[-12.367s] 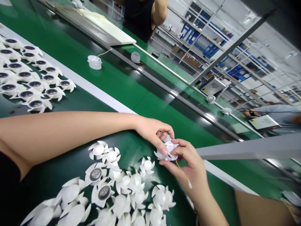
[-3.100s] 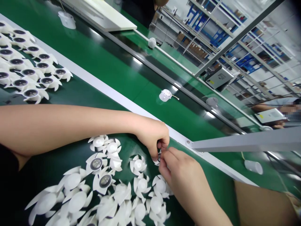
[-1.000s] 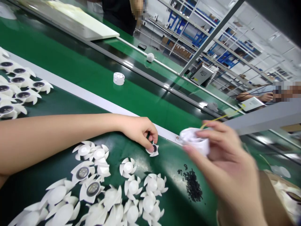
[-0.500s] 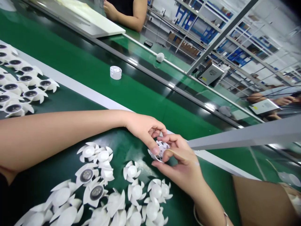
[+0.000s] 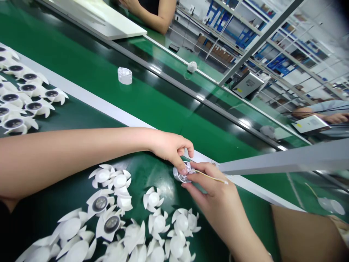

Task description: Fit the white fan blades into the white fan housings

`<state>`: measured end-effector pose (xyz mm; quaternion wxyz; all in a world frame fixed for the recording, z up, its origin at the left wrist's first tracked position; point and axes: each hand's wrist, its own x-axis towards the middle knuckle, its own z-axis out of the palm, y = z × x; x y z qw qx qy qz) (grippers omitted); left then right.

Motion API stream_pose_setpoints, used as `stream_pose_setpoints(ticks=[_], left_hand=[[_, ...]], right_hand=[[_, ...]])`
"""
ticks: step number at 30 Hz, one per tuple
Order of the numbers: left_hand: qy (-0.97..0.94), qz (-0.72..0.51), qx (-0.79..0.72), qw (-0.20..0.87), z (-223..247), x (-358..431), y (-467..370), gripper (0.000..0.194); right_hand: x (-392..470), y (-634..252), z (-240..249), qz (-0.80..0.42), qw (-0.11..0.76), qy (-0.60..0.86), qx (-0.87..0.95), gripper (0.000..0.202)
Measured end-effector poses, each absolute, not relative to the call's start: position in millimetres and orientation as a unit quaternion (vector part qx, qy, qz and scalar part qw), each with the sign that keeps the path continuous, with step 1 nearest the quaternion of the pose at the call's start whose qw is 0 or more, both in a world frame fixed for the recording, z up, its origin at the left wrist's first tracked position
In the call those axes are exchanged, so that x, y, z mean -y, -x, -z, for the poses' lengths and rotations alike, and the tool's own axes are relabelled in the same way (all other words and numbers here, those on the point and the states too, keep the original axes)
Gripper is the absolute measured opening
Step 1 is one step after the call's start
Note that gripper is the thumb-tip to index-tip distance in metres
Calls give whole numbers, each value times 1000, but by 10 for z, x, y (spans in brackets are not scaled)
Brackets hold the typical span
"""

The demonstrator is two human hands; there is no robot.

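Note:
A small round white plastic frame (image 5: 178,176) with openings in it is held between my two hands, just above the near green surface. My left hand (image 5: 171,147) has its thumb pressed on the frame's top, and its index finger arches over it. From the right, my right hand (image 5: 218,189) pinches the frame's edge between thumb and fingers. A thin yellowish-white wire (image 5: 208,175) runs from the frame across my right fingers to a small white end. White fan impellers (image 5: 152,199) lie below and left of my hands, some showing dark ring-shaped hubs.
More impellers (image 5: 34,106) stand in rows at the left. A white round part (image 5: 125,75) sits on the green belt (image 5: 163,105) beyond the pale rail. A grey post (image 5: 286,158) crosses at right, above a brown box (image 5: 302,233). Two people sit across the line.
The frame has turned in my hands, and the wire now shows across my right fingers. My right hand has rotated over it. The white part on the belt has shifted left.

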<state>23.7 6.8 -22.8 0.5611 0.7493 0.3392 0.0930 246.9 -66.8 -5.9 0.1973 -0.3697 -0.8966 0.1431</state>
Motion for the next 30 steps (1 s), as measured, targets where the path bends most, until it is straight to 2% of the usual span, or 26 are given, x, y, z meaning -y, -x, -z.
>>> stream_pose_setpoints(ticks=[6, 11, 13, 17, 18, 20, 22, 24, 30], left_hand=[[-747, -70, -383, 539, 166, -31, -258, 60], [-765, -53, -379, 517, 106, -14, -184, 52], [-788, -17, -354, 504, 34, 7, -133, 52], [-833, 61, -282, 471, -139, 131, -108, 49], [-842, 72, -272, 461, -170, 174, -126, 51], [-854, 84, -257, 444, -201, 258, -183, 50], [-858, 86, -244, 444, -194, 315, -241, 37], [-852, 75, -232, 463, -165, 334, -274, 23], [-849, 16, -191, 493, -78, 254, -234, 19]], right_hand=[[589, -2481, 91, -219, 218, 369, 877, 9], [588, -2499, 82, -202, 179, 366, 891, 9], [535, -2554, 90, -160, 185, 381, 892, 9], [380, -2776, 32, -14, 229, 525, 820, 30], [357, -2844, -8, -21, 206, 552, 808, 30], [345, -2970, -103, -90, 103, 572, 809, 23], [367, -3071, -184, -167, -31, 564, 808, 21], [398, -3141, -223, -208, -128, 555, 795, 23], [421, -3222, -196, -237, -217, 539, 779, 18]])
